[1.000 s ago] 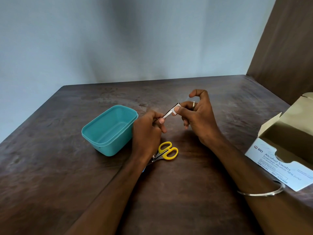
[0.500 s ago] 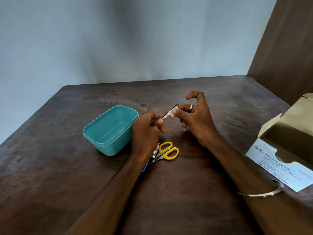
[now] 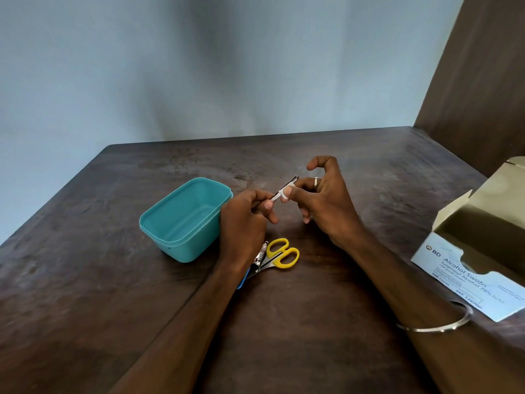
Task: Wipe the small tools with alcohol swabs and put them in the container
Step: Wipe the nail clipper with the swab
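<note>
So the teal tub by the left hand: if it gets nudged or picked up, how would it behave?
The tub looks like thin plastic and nothing shows inside it, so it is probably light and would slide on the table rather than resist. Its low, wide shape suggests it is unlikely to tip. The walls may flex a little under a one-sided grip.

obstacles: teal container (image 3: pixel 184 223) left, swab box (image 3: pixel 468 251) right | free: tabletop (image 3: pixel 369 172) behind hands

Bare arms; R ring (image 3: pixel 316 180), R wrist bangle (image 3: pixel 443 325).
</note>
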